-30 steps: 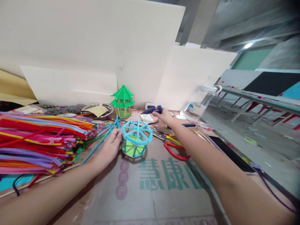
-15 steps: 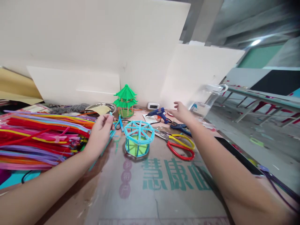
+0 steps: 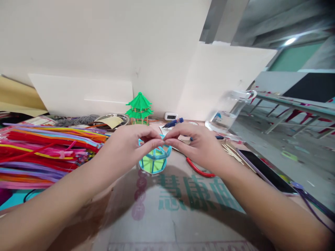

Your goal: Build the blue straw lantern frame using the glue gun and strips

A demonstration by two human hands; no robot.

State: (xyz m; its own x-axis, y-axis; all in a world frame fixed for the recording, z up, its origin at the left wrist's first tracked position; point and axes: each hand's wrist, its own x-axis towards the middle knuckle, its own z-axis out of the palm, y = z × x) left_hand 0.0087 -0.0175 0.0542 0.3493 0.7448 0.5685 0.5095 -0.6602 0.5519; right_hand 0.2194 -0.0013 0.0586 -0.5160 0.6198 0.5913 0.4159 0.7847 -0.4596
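Observation:
My left hand (image 3: 128, 146) and my right hand (image 3: 197, 144) meet fingertip to fingertip just above a light blue pipe-cleaner frame with a green base (image 3: 154, 162). Both hands are pinched shut on a short light blue pipe-cleaner piece (image 3: 162, 138) between them. Most of the frame's top is hidden by my fingers. A blue glue gun (image 3: 172, 122) lies on the table behind my right hand. Red-handled scissors (image 3: 199, 170) lie partly under my right wrist.
A big pile of coloured pipe cleaners (image 3: 44, 150) fills the left side. A green model pagoda (image 3: 139, 108), a metal dish (image 3: 112, 120) and a small clock (image 3: 171, 116) stand at the back. A clear jar (image 3: 227, 115) and a dark phone (image 3: 264, 170) lie to the right.
My right hand let go of the glue gun and came back toward me. My left hand picked up a blue piece. Both hands now meet above the blue frame.

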